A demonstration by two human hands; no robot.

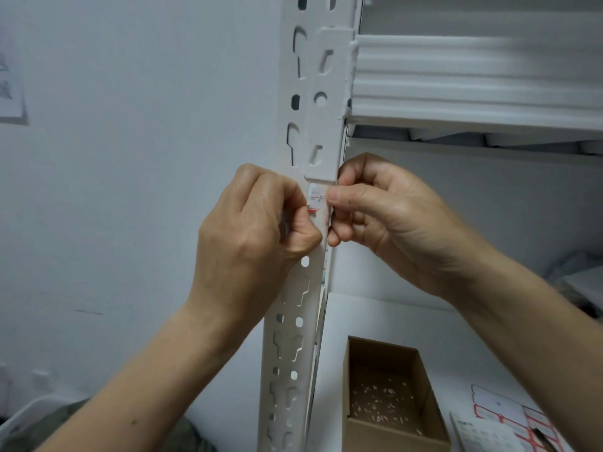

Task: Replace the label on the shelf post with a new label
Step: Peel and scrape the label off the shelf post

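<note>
A white perforated shelf post runs up the middle of the view. A small white label with red and blue marks sits on the post's front face at hand height. My left hand is curled against the post's left side, its thumb at the label's lower left edge. My right hand comes from the right, thumb and fingers pinching the label's right edge around the post's corner. Most of the label is hidden by my fingers.
A white shelf beam joins the post above. On the lower white shelf stands an open cardboard box with paper scraps inside. A sheet of red-bordered labels lies at the lower right. A grey wall is on the left.
</note>
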